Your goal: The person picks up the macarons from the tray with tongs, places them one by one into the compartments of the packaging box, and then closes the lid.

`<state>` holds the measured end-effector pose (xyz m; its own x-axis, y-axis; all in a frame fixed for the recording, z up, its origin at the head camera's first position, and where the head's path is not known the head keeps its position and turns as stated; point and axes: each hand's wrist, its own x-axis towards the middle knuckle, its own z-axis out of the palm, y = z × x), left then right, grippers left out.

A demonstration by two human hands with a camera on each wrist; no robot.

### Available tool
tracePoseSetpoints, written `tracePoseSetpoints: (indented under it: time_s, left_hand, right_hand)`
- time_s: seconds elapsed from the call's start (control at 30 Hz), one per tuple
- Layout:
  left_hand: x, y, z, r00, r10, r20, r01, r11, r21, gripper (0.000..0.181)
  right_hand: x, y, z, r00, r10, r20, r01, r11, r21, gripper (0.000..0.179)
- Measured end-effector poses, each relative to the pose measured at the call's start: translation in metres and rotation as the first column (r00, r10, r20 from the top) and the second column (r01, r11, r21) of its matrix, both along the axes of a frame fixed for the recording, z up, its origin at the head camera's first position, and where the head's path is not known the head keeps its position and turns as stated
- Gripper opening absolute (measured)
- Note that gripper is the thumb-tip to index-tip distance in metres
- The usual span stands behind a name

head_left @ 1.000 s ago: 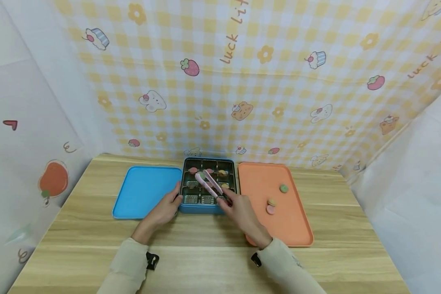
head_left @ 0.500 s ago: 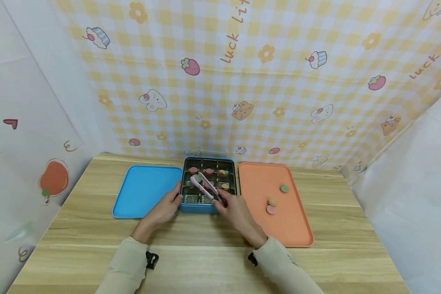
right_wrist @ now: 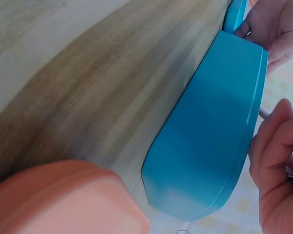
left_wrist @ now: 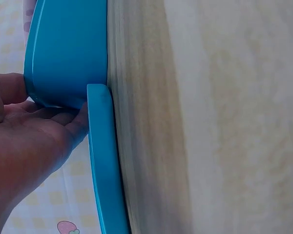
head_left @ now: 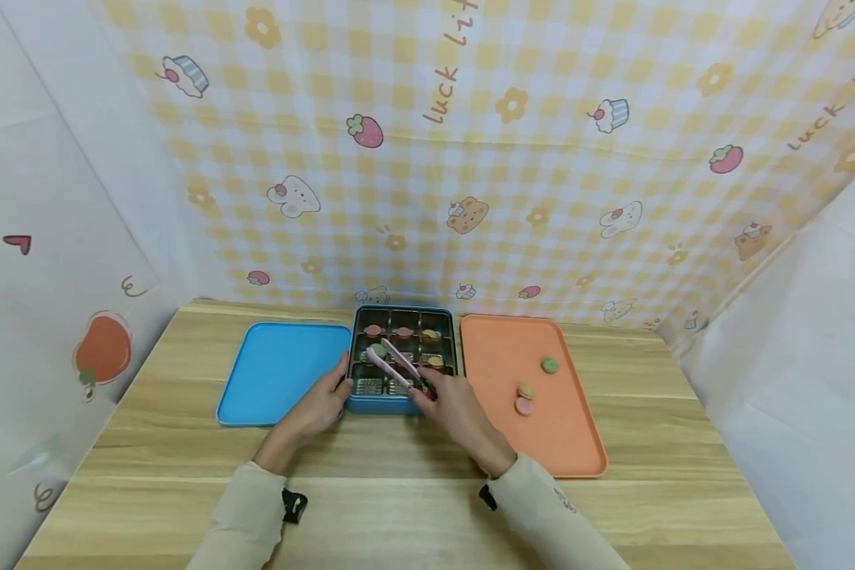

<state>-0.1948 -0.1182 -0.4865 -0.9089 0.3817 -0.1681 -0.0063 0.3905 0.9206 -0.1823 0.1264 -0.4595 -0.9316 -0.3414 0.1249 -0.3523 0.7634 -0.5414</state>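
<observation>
A blue box (head_left: 378, 406) with a dark compartment insert stands at the middle of the table. My left hand (head_left: 318, 408) holds its left front corner; the left wrist view shows the thumb at the rim and fingers against the side. My right hand (head_left: 459, 408) grips pink tongs (head_left: 388, 368), whose tips are around a green macaron (head_left: 379, 349) at the middle-left compartment. Whether the macaron touches the bottom, I cannot tell. Pink macarons (head_left: 374, 331) and yellow macarons (head_left: 431, 336) sit in other compartments. The tongs partly cover the central one.
On the right, an orange tray (head_left: 563, 443) bears a green macaron (head_left: 549, 365), a yellow macaron (head_left: 525, 391) and a pink macaron (head_left: 523, 406). A blue tray (head_left: 285, 368) lies left of the box. A checked cloth (head_left: 427, 166) hangs behind the wooden table (head_left: 399, 514).
My right hand has moved slightly left with the tongs, carrying the green macaron from the box's centre down to the middle-left compartment. My left hand has stayed at the box.
</observation>
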Motion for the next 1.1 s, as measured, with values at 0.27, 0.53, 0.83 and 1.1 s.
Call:
tracePoseSetpoints:
  time_s: [0.27, 0.53, 0.83, 1.1]
  left_hand:
    - [0.001, 0.000, 0.000, 1.000, 0.002, 0.005, -0.002, 1.000, 0.009, 0.060]
    - [0.001, 0.001, 0.000, 1.000, 0.009, 0.003, -0.009, 1.000, 0.013, 0.060]
    - [0.001, 0.002, -0.002, 1.000, 0.010, 0.003, -0.010, 1.000, 0.013, 0.059]
    - [0.001, 0.001, -0.002, 1.000, 0.009, 0.004, -0.009, 1.000, 0.011, 0.059]
  right_hand:
    - [0.003, 0.000, 0.003, 0.997, 0.001, 0.083, 0.004, 0.998, -0.058, 0.041]
    - [0.003, 0.002, 0.003, 0.995, -0.001, 0.095, 0.008, 0.997, -0.078, 0.042]
    - [0.003, 0.001, 0.003, 0.996, -0.008, 0.084, 0.014, 0.997, -0.073, 0.042]
    - [0.004, 0.010, 0.003, 0.997, -0.007, 0.080, 0.016, 0.994, -0.108, 0.035]
